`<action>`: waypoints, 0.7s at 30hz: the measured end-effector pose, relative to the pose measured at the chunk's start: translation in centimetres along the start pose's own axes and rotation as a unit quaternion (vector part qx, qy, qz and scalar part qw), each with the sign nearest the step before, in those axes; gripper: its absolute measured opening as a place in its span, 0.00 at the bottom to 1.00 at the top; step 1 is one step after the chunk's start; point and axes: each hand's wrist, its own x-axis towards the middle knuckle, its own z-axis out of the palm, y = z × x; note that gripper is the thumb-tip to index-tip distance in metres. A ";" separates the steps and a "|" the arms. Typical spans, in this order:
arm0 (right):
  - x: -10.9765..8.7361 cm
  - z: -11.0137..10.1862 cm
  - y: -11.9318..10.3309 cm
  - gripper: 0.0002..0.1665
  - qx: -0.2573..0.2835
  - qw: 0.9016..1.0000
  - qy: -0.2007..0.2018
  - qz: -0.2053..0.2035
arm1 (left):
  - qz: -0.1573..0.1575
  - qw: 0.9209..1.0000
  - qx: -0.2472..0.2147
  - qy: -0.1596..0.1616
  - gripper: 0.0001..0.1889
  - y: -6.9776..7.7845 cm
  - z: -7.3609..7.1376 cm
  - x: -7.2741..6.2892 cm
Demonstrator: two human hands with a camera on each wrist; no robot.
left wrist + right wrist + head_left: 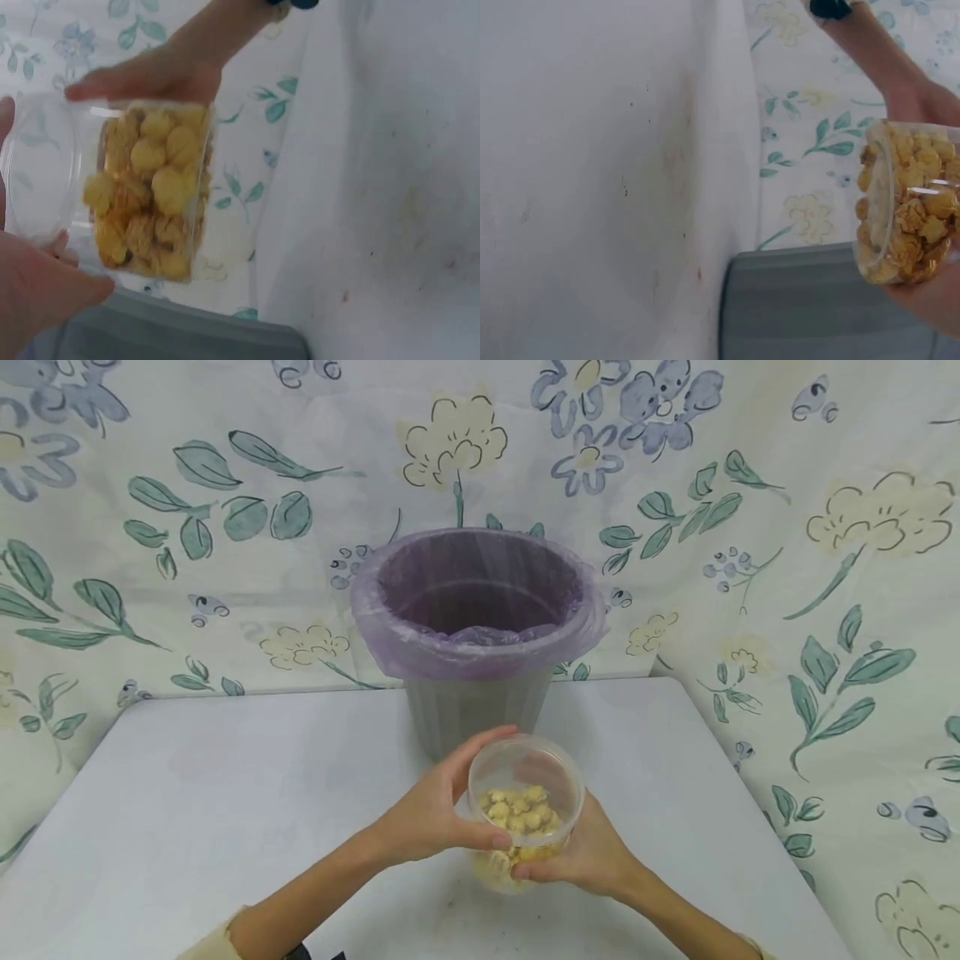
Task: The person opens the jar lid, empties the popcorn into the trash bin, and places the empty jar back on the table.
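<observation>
A clear plastic jar of yellow-brown popcorn [519, 810] is held up above the table, its round top tilted toward me. At its upper left side, my left hand [438, 814] grips near the rim, thumb in front and fingers behind. My right hand [588, 852] holds the jar's right side lower down, its thumb across the front. The left wrist view shows the jar [154, 191] lying sideways, popcorn filling the end away from the rim. Whether a clear lid covers the top, I cannot tell. In the right wrist view, the jar's base [877, 202] shows.
A grey bin [480, 706] lined with a purple bag [480, 656] stands just beyond the jar at the table's far edge. The white table [247, 793] carries small dark specks near me. Floral cloth [300, 568] hangs behind and at both sides.
</observation>
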 end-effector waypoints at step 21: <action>0.2 0.0 0.2 0.60 0.053 0.998 -0.029 0.012 | -0.053 0.991 -0.060 -0.111 0.59 0.1 -2.2 0.8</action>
